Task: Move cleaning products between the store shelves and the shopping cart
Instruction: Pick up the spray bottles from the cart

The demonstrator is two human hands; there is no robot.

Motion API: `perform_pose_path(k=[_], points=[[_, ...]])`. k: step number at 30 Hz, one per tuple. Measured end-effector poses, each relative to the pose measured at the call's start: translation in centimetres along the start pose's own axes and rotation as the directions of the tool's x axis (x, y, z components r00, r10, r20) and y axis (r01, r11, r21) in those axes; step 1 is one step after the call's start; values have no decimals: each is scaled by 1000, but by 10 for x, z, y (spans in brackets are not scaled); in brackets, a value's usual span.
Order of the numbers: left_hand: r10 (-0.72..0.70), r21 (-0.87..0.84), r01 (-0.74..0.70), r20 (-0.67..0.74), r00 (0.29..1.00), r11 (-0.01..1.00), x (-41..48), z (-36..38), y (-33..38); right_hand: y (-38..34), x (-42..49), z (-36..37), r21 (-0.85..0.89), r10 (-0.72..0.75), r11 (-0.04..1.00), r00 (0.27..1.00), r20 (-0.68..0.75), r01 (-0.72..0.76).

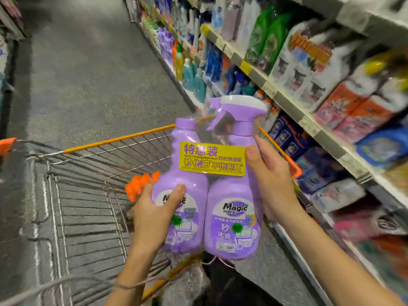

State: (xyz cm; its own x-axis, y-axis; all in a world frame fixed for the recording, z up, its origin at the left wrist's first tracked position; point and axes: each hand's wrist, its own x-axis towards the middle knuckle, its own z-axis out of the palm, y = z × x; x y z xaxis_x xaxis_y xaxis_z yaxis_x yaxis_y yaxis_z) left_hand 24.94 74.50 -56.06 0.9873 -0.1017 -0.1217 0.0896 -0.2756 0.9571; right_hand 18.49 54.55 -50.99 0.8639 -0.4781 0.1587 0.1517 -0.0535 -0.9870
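Note:
A twin pack of purple spray cleaner bottles (229,208), wrapped in clear film with a yellow label across the middle, is held upright above the right rear corner of the wire shopping cart (88,195). My left hand (152,217) grips the left bottle's lower body, thumb across its front label. My right hand (271,180) grips the right bottle's side, thumb on the edge of the yellow label. The right bottle has a white and purple trigger head; the left has a plain cap.
Store shelves (287,102) packed with detergent bags, boxes and bottles run along the right side, close to the cart's orange-trimmed rim (119,139). Grey aisle floor (88,62) stretches ahead on the left. An orange plastic piece (139,184) sits inside the cart by my left hand.

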Motion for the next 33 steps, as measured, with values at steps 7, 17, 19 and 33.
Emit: perform_pose_path(k=[7, 17, 19, 33], points=[[138, 28, -152, 282, 949, 988, -53, 37, 31, -38, -92, -57, -16, -21, 1000, 940, -341, 16], [279, -70, -306, 635, 721, 949, -159, 141, 68, -83, -226, -163, -132, -105, 991, 710, -696, 17], [286, -112, -292, 692, 663, 950, -183, 170, 71, -88, -252, -190, -145, -118, 989, 646, -754, 12], [394, -227, -379, 800, 453, 897, -357, 370, 70, -89, -388, -394, -134, -83, 988, 485, -870, -72]])
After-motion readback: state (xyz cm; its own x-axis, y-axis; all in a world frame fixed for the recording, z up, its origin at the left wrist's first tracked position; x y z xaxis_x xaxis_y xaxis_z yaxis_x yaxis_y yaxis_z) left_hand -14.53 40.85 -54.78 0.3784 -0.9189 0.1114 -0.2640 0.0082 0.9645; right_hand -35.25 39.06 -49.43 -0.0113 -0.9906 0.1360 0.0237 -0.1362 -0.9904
